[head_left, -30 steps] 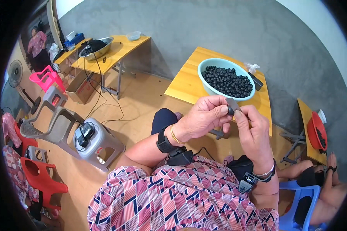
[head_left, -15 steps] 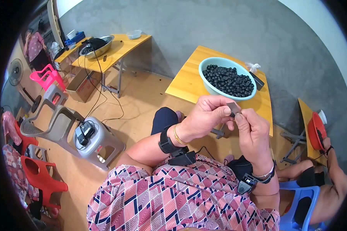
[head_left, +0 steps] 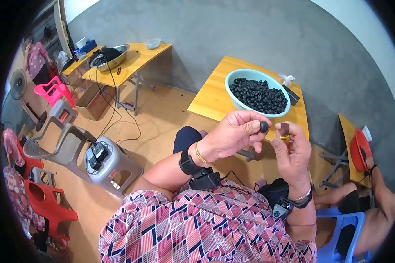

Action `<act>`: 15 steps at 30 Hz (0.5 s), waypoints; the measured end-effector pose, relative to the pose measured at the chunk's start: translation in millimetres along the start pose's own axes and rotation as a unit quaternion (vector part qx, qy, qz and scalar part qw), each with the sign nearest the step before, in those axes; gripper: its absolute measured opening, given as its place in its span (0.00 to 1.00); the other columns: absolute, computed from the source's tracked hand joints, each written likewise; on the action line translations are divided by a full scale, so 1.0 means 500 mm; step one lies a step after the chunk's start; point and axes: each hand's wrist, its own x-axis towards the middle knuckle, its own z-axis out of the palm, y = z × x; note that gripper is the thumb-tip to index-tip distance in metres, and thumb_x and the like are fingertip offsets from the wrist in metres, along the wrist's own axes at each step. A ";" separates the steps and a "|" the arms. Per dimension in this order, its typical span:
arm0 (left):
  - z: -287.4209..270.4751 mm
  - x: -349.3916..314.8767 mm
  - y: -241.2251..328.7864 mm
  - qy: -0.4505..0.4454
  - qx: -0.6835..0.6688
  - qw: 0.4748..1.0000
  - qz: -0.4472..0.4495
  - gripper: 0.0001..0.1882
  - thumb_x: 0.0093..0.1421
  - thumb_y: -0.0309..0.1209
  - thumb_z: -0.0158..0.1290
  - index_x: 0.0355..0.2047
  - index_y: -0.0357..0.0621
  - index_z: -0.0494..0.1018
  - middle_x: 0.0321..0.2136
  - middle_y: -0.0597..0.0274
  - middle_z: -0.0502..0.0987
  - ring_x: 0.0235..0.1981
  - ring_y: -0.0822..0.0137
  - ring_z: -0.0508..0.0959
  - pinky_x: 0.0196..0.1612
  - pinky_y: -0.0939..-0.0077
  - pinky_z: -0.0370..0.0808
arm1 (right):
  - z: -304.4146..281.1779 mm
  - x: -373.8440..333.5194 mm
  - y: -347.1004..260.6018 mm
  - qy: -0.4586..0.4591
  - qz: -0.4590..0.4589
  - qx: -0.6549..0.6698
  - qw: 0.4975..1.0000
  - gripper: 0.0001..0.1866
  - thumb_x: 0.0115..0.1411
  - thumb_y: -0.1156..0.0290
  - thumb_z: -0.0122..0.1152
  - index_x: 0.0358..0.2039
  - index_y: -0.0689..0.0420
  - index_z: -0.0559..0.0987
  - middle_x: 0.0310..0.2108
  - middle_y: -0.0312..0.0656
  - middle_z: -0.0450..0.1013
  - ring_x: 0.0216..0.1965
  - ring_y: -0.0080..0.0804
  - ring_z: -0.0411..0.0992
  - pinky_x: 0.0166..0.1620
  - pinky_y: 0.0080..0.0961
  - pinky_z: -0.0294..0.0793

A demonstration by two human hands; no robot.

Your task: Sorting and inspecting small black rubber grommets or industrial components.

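Observation:
Between thumb and forefinger, my left hand (head_left: 235, 135) pinches a small round black piece (head_left: 263, 127). My right hand (head_left: 295, 153) is closed on a small flat brownish-grey strip (head_left: 285, 128); a yellow bit shows just below the strip, between the fingers. The two hands are raised a little apart, near the front of a yellow table (head_left: 206, 98). On that table stands a light blue basin (head_left: 229, 93), heaped with many similar round black pieces (head_left: 259, 97).
Beside the basin lie a black box-shaped thing (head_left: 291, 94) and a clear plastic bag (head_left: 287, 79). At right, another person's hand (head_left: 370, 162) reaches to a red basin (head_left: 357, 149). A grey stool (head_left: 116, 168) holding black devices and a red chair (head_left: 52, 206) stand at left.
My hands have drawn apart. The strip in my right hand has come away from the black piece and now points upward, while my left hand still holds the piece.

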 end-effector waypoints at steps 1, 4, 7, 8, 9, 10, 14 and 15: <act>0.002 0.001 0.000 0.000 0.004 1.000 -0.002 0.11 0.59 0.29 0.48 0.39 0.35 0.70 0.29 0.62 0.72 0.27 0.73 0.73 0.29 0.76 0.77 | 0.002 0.004 -0.001 0.034 -0.039 -0.032 0.998 0.10 0.54 0.75 0.56 0.37 0.62 0.70 0.26 0.40 0.71 0.24 0.25 0.70 0.28 0.19 0.69; 0.007 -0.001 -0.006 0.028 0.006 0.999 -0.020 0.11 0.58 0.29 0.48 0.39 0.35 0.70 0.31 0.61 0.73 0.28 0.72 0.74 0.28 0.77 0.77 | 0.003 0.010 -0.006 0.005 -0.065 -0.044 0.997 0.11 0.53 0.77 0.57 0.37 0.62 0.70 0.27 0.41 0.70 0.25 0.27 0.71 0.27 0.19 0.70; 0.009 0.001 -0.005 0.022 0.030 0.999 -0.026 0.11 0.58 0.28 0.48 0.39 0.35 0.70 0.33 0.59 0.74 0.30 0.71 0.75 0.28 0.78 0.76 | -0.001 0.016 -0.012 -0.024 -0.072 -0.065 0.995 0.11 0.52 0.78 0.57 0.37 0.61 0.70 0.27 0.41 0.68 0.26 0.28 0.71 0.26 0.20 0.70; 0.011 0.001 -0.005 0.023 0.030 0.999 -0.027 0.11 0.58 0.28 0.48 0.39 0.35 0.70 0.33 0.59 0.74 0.30 0.71 0.75 0.28 0.78 0.76 | -0.001 0.016 -0.009 -0.024 -0.071 -0.064 0.995 0.11 0.52 0.78 0.57 0.37 0.61 0.70 0.27 0.41 0.68 0.26 0.28 0.71 0.26 0.20 0.70; 0.012 0.001 -0.006 0.027 0.034 0.999 -0.023 0.10 0.58 0.28 0.48 0.38 0.35 0.70 0.34 0.58 0.74 0.31 0.70 0.76 0.27 0.78 0.76 | -0.001 0.016 -0.003 -0.025 -0.073 -0.055 0.996 0.10 0.52 0.79 0.57 0.37 0.61 0.70 0.26 0.41 0.68 0.25 0.29 0.71 0.25 0.21 0.70; 0.013 0.002 -0.006 0.030 0.038 0.999 -0.017 0.10 0.58 0.28 0.48 0.38 0.35 0.70 0.35 0.56 0.74 0.31 0.69 0.76 0.27 0.79 0.76 | -0.001 0.016 0.002 -0.025 -0.076 -0.047 0.996 0.10 0.52 0.80 0.56 0.36 0.61 0.70 0.26 0.41 0.67 0.25 0.30 0.70 0.25 0.21 0.70; 0.009 0.003 -0.017 0.023 0.045 0.999 -0.003 0.09 0.58 0.28 0.48 0.37 0.35 0.71 0.34 0.56 0.75 0.31 0.69 0.76 0.27 0.79 0.76 | 0.007 0.016 0.018 0.002 -0.159 -0.074 0.984 0.09 0.51 0.81 0.56 0.34 0.61 0.70 0.26 0.42 0.67 0.24 0.31 0.69 0.24 0.21 0.69; 0.008 0.004 -0.020 0.028 0.039 0.999 0.007 0.09 0.58 0.27 0.48 0.37 0.35 0.71 0.34 0.56 0.75 0.30 0.69 0.76 0.26 0.79 0.75 | 0.008 0.015 0.017 0.009 -0.161 -0.073 0.984 0.09 0.51 0.82 0.56 0.33 0.61 0.70 0.26 0.43 0.67 0.23 0.32 0.69 0.24 0.22 0.69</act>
